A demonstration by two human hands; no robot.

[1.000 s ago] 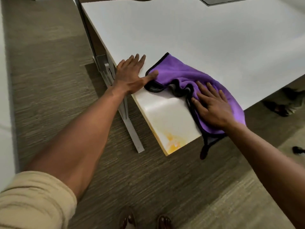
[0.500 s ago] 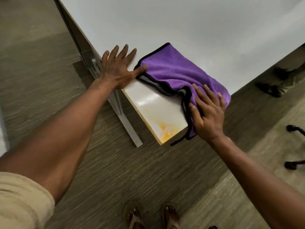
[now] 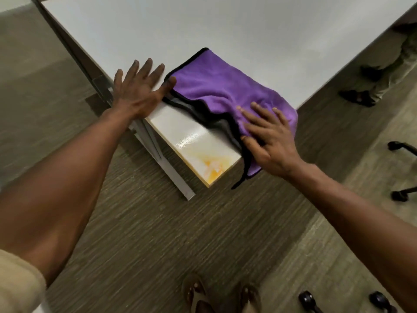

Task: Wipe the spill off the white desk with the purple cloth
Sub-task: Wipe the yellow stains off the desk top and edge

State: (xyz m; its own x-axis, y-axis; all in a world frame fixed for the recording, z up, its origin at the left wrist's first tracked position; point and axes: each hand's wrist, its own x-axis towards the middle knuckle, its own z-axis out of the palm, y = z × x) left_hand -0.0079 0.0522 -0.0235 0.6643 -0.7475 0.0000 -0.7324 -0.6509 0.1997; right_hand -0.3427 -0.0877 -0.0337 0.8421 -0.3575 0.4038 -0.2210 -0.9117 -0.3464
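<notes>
The white desk point(image 3: 248, 30) is filling the upper part of the view, its near corner pointing toward the person, and the purple cloth point(image 3: 221, 91) is lying spread on that corner, one black-edged flap hanging over the right edge. The orange-yellow spill point(image 3: 212, 166) is sitting at the very tip of the corner, just beside the cloth and not yet covered, with a wet sheen lying between it and the cloth's hem.

To do this stroke well, the cloth is probably best drawn toward the corner tip with flat, even pressure, keeping plenty of fabric ahead of the liquid so it is soaking in rather than being pushed off the edge onto the floor.

The right hand point(image 3: 268, 141) is pressing down on the cloth's near end with its fingers straight and spread, gripping nothing. The left hand point(image 3: 137, 93) is resting flat on the bare desk just beside the cloth, fingers splayed wide, its thumb touching the cloth's black border.
</notes>
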